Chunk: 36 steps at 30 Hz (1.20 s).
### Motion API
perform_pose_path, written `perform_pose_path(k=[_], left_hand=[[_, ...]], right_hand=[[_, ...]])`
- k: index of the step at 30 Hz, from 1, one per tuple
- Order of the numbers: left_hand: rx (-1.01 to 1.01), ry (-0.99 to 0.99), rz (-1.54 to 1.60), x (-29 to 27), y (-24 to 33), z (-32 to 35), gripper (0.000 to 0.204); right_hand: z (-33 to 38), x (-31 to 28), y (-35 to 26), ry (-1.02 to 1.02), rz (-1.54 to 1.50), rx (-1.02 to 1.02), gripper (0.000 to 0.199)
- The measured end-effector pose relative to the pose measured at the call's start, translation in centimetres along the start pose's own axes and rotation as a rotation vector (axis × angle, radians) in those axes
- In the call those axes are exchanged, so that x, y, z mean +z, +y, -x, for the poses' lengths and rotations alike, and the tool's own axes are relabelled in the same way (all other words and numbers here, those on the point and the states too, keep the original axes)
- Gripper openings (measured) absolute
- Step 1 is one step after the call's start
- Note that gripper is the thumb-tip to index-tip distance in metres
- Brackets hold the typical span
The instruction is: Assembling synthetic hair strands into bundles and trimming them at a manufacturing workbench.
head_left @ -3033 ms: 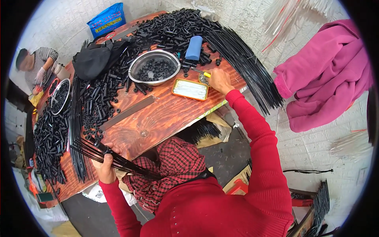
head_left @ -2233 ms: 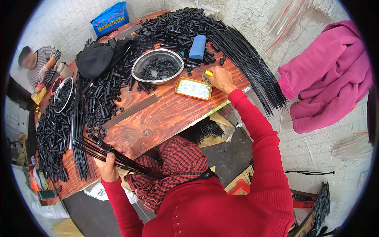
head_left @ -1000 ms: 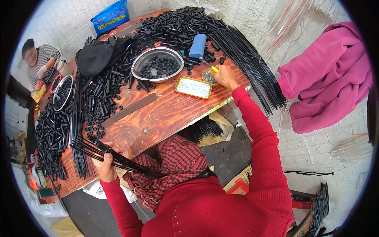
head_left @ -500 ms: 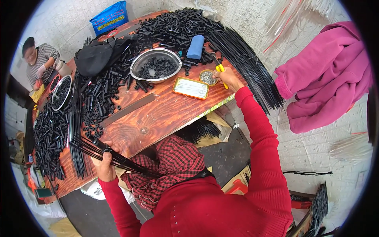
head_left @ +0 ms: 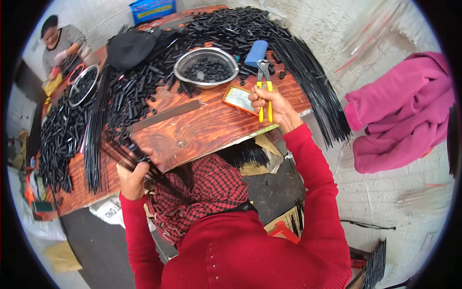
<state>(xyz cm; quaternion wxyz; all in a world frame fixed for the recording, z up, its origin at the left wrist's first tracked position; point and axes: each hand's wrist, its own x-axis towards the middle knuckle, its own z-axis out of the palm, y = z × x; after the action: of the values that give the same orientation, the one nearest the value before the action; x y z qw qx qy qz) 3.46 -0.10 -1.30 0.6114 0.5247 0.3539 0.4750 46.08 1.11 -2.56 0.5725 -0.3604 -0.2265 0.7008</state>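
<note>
My left hand (head_left: 134, 179) is closed round a bundle of thin black rods (head_left: 168, 186), blurred by motion, just off the table's near edge at the left. Yellow-handled pliers (head_left: 264, 77) stand upright in my right hand (head_left: 275, 108), jaws pointing away from me. Beside that hand lies a shallow rectangular tin (head_left: 237, 98) with white sticks in it, partly covered by my fingers. A metal bowl (head_left: 178, 72) holding small black rings stands farther back.
Black tubular pieces (head_left: 226, 29) are heaped over the wooden table (head_left: 211, 130). Long black rods (head_left: 313, 72) hang over its right edge. A flat dark bar (head_left: 166, 115) and a blue block (head_left: 256, 52) lie on top. Another person (head_left: 62, 45) sits at the far left.
My right hand has lifted the pliers from the small round tin and moved slightly nearer and left. The left hand still grips the rods, which have shifted. The view has tilted a little.
</note>
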Motion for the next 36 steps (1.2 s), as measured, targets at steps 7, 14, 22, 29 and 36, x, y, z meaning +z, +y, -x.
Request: perform_pose_path(k=[7, 14, 22, 29, 36], left_hand=[[-0.009, -0.055, -0.019, 2.1, 1.5, 0.5, 0.035], [-0.006, -0.036, -0.009, 2.9, 2.8, 0.8, 0.031], [0.030, -0.027, 0.085, 2.2, 2.3, 1.3, 0.031], [0.026, -0.031, 0.045, 2.3, 2.5, 1.4, 0.031], [0.025, -0.075, 0.061, 2.5, 3.1, 1.2, 0.033]], right_hand=[[1.9, 12.0, 6.0, -0.276, 0.571, -0.109, 0.022], [2.3, 18.4, 9.4, -0.379, 0.594, -0.084, 0.011], [1.6, 19.5, 10.1, -0.433, 0.463, 0.082, 0.022], [1.7, 20.0, 9.5, -0.468, 0.482, 0.177, 0.026], [1.3, 19.4, 9.7, -0.454, 0.437, 0.236, 0.028]])
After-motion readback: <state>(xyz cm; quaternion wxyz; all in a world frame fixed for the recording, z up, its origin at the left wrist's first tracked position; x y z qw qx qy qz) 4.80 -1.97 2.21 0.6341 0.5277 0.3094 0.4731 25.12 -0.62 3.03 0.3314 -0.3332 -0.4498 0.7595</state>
